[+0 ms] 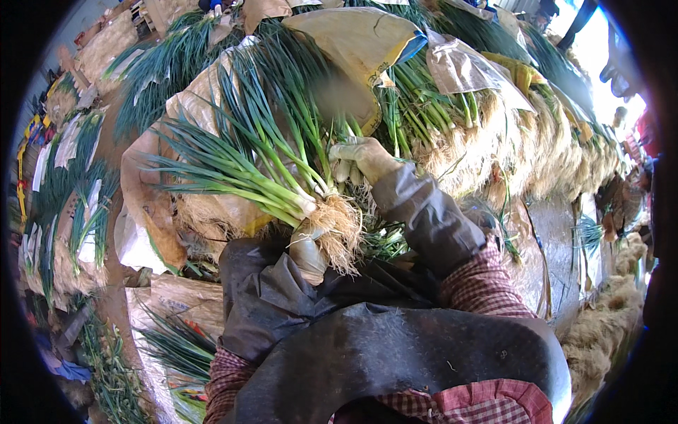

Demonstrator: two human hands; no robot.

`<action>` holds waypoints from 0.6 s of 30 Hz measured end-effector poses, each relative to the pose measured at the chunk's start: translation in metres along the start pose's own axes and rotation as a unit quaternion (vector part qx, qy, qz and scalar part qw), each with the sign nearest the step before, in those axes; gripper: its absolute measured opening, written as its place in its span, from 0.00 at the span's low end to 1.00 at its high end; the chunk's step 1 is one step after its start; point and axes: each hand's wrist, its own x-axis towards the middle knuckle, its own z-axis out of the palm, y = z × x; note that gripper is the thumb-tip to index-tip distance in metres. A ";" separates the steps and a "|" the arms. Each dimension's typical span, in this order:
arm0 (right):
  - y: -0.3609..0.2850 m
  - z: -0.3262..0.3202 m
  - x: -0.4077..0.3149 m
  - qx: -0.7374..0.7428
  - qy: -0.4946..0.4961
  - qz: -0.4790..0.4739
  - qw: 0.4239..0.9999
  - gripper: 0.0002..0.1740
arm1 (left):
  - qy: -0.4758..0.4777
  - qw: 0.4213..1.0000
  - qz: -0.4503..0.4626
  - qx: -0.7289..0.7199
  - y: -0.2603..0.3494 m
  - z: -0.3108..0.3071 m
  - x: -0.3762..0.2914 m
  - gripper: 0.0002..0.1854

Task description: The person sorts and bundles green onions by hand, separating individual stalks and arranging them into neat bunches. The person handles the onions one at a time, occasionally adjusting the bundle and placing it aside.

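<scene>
My left hand [309,254], in a pale glove, is closed around the root end of a bunch of green onions [286,199] over my lap. The green leaves fan out to the upper left, and tan roots [336,228] hang over the hand. My right hand [365,156], also gloved, reaches past the bunch to other green onion stalks [349,127] in the pile ahead. Its fingers bend down among pale stems, and whether they grip any is hidden. Loose leaf trimmings [386,241] lie below the right forearm.
A yellowish plastic sack [344,40] partly covers the onions in front. Rows of green onions with thick roots [476,143] run off to the right. More bundles [87,212] lie at left, beside brown floor [114,212]. Leaf scraps [111,355] litter the lower left.
</scene>
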 end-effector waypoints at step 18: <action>-0.017 0.027 -0.060 0.045 -0.031 -0.254 0.966 0.07 | 0.037 0.998 -0.011 0.055 0.000 0.005 -0.003 0.20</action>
